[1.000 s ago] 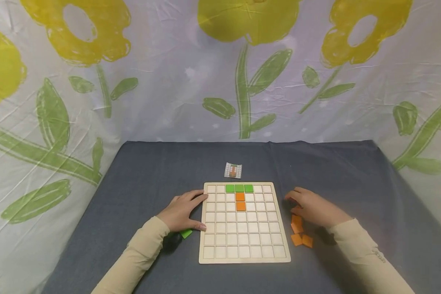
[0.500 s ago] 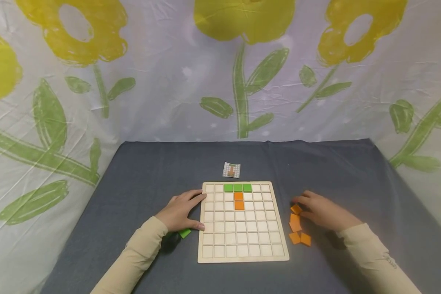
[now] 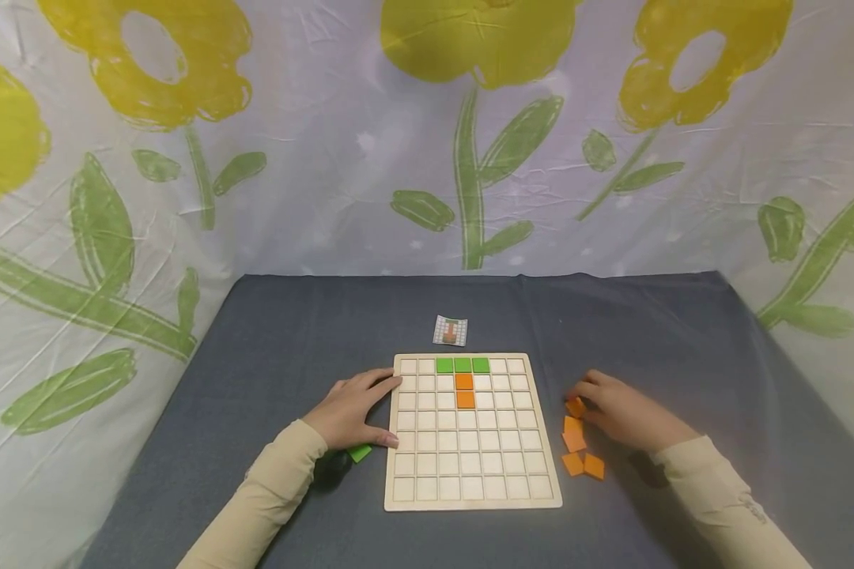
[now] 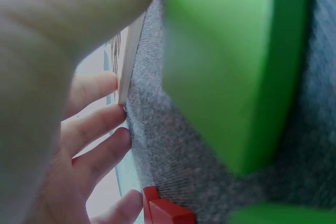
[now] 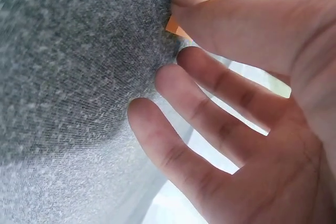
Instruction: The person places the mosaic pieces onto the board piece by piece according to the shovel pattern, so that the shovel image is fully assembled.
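Along the left rim of the grid board (image 3: 470,440), your left hand (image 3: 349,409) rests spread, thumb and fingertips touching it. Right of the board, your right hand (image 3: 626,409) has its thumb at the farthest orange tile (image 3: 575,408); I cannot tell whether it pinches. Other orange tiles (image 3: 573,431) lie nearer you.

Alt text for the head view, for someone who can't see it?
A left hand rests on the left edge of a grid board; the right hand is at loose orange tiles off its right side. On the board, three green tiles in the far row and two orange squares below them form a T. A small card lies beyond.
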### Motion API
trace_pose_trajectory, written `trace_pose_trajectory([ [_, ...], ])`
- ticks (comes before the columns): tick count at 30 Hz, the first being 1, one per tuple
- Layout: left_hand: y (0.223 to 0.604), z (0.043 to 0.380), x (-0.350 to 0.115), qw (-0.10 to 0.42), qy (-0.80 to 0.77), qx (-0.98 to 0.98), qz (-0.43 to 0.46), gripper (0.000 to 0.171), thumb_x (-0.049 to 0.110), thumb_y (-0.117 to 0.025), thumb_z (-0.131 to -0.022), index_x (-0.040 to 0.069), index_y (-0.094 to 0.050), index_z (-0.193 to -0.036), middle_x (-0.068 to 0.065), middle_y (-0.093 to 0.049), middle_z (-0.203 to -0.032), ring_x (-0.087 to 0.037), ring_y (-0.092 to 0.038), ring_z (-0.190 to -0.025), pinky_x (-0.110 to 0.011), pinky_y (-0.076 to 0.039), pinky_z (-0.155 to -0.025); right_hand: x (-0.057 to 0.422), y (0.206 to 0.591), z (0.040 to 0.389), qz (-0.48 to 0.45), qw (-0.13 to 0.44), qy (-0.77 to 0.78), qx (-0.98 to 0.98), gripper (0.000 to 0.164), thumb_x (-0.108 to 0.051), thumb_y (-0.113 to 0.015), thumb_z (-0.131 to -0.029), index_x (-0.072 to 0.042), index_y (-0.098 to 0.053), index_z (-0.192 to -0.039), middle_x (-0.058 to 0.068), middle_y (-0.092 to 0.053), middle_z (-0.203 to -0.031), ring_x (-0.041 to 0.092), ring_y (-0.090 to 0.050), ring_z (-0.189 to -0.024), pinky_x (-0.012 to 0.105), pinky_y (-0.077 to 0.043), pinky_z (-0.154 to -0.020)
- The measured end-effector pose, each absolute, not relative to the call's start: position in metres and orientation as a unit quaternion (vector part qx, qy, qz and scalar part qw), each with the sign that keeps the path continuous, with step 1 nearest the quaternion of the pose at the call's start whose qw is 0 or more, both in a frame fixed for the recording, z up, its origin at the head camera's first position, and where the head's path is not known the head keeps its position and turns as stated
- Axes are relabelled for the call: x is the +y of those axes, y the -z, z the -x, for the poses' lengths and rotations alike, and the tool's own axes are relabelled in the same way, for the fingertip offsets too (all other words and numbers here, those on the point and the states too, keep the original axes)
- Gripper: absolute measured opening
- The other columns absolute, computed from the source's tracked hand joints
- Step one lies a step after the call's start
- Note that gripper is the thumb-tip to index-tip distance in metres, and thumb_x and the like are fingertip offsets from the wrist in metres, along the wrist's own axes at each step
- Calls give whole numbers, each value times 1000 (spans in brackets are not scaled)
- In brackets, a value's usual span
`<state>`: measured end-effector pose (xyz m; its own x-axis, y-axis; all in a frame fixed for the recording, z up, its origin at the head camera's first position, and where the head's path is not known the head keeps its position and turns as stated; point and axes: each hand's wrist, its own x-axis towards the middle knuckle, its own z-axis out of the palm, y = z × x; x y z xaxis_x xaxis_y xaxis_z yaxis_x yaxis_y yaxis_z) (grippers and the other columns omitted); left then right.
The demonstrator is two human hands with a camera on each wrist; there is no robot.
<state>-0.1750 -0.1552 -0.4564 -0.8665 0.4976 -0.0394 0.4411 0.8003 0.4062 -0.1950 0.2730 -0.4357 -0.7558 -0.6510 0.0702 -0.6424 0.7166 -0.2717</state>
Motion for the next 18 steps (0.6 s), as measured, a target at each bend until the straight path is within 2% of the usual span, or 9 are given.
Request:
trace_pose_trajectory([
  [5,455,175,-156,70,-196,946,-248,94,56,-75,-72,10,-40,-147,-13,-38,-148,-33,-39,-135,-55,-32,-103,273,434,196,319,37,132,938,17,-5,-70,-85,-6,-67,-102,-1,-57,-94,14,-60,-85,27,-52,-71],
  [11,455,176,-155,70,-194,947,-246,94,55,-76,-72,10,-40,-146,-14,-39,-148,-34,-39,-135,-55,-32,-103,271,431,197,308,50,137,940,16,-8,-71,-85,-6,-67,-100,-2,-56,-93,12,-59,-82,27,-52,-68],
  [18,454,175,-155,73,-194,947,-246,94,55,-76,-72,10,-40,-146,-13,-39,-148,-33,-38,-135,-54,-33,-102,262,431,198,322,30,144,935,17,-12,-72,-85,-8,-67,-101,-2,-56,-94,10,-58,-82,26,-52,-69],
])
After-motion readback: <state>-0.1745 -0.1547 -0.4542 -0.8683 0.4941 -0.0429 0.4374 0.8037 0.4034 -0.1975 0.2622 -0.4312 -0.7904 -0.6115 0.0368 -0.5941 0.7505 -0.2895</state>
